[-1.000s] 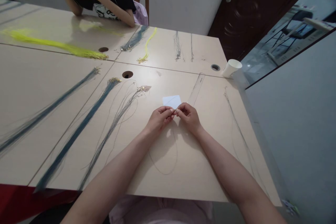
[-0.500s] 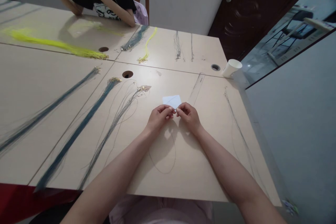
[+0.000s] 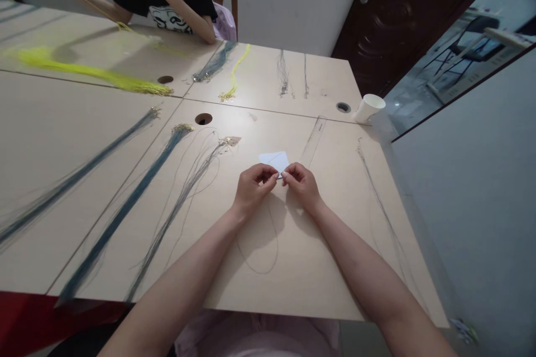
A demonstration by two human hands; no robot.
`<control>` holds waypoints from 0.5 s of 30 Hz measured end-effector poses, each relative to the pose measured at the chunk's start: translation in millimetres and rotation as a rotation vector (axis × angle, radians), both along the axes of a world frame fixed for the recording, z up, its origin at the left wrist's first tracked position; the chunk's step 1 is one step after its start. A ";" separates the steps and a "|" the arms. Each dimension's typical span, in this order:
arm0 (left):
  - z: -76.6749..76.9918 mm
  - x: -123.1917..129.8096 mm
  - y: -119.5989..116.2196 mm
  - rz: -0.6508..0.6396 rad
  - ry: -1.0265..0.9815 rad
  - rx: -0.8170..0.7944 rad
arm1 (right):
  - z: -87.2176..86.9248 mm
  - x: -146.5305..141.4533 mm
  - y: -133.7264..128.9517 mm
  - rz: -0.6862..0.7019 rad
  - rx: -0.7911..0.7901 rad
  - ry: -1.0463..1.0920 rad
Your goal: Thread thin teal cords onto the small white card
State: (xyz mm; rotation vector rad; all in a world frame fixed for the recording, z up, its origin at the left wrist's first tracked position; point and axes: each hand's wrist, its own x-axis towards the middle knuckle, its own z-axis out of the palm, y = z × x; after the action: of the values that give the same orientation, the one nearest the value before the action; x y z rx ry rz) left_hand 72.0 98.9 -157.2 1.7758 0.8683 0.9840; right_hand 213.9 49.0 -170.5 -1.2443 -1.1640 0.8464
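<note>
My left hand point(image 3: 255, 187) and my right hand point(image 3: 303, 185) meet over the table, thumbs and forefingers pinched tip to tip. A thin dark cord point(image 3: 263, 273) drops from beneath my left hand and lies in a loose loop on the tabletop. What is pinched right between the fingertips is tiny and mostly hidden. Just beyond the fingers lies a small white card point(image 3: 272, 158), with a fine line across it. Behind my right hand a clear ruler point(image 3: 315, 138) rests flat at a slant.
Left of my arms lie a grey cord bundle point(image 3: 184, 194) and blue-grey bundles point(image 3: 138, 192) with gold ends. Farther back are yellow cords point(image 3: 87, 68) and a co-worker point(image 3: 167, 0). A white paper cup point(image 3: 370, 108) stands by the right edge, beyond loose cords point(image 3: 379, 195).
My left fingers have straightened a little at the pinch, and the cord loop has shifted slightly left. Across the table, the co-worker's arm has swung outward, pulling a yellow strand.
</note>
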 end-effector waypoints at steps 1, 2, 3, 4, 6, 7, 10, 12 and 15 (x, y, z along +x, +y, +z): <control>0.4 0.0 -0.4 0.001 0.003 0.025 | 0.3 -0.1 0.0 0.001 -0.001 -0.001; 0.7 0.1 -0.7 0.003 0.003 0.046 | 0.7 -0.1 0.0 0.001 -0.001 -0.002; 0.9 0.2 -0.9 0.005 0.003 0.062 | 1.0 -0.2 -0.1 0.001 -0.002 -0.003; 1.0 0.4 -1.0 0.007 0.003 0.074 | 1.2 -0.2 -0.1 0.002 -0.003 -0.005; 0.5 0.7 -0.9 0.012 0.005 0.089 | 1.4 -0.2 -0.2 0.003 -0.006 -0.007; 0.2 0.9 -0.7 0.014 0.007 0.097 | 1.3 -0.1 -0.3 0.004 -0.008 -0.006; -1.2 1.2 0.2 0.017 0.012 0.135 | 0.9 0.1 -0.3 0.005 -0.012 0.002; -2.2 1.2 0.7 0.016 0.013 0.166 | 0.6 0.3 -0.2 0.007 -0.013 0.011; -3.6 1.1 1.3 0.011 0.012 0.213 | 0.4 0.7 -0.1 0.021 -0.013 0.028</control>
State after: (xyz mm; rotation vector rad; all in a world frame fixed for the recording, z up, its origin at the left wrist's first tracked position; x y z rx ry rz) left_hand 73.0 100.2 -160.8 1.9596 0.8052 1.1081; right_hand 214.6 48.9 -170.1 -1.2287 -1.1528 0.8858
